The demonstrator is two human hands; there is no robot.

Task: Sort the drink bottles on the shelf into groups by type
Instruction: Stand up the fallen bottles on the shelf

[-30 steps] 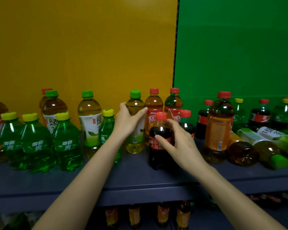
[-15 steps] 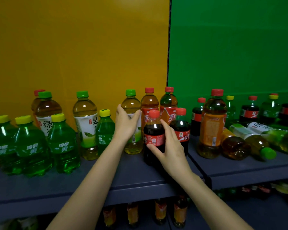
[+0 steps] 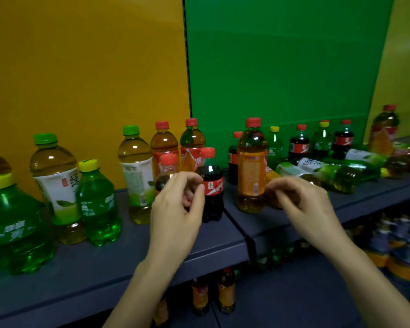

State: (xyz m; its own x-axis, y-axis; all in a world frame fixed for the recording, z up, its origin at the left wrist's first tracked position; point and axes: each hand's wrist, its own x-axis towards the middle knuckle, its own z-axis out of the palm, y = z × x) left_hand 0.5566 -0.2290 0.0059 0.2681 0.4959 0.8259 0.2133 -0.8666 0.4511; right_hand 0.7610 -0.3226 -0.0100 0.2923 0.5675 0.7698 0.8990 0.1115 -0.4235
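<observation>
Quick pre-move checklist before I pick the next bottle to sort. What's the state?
1. Left hand free: ok, fingers loosely curled, holding nothing.
2. Right hand free: ok, also holding nothing.
3. Front cola bottle upright: ok.
4. Colas all grouped: not ok, a back cola bottle stands apart at the far right.
5. Lying green tea bottle upright: not ok, it is on its side.
6. Left hand clear of the half-hidden cola bottle: cannot tell.
</observation>
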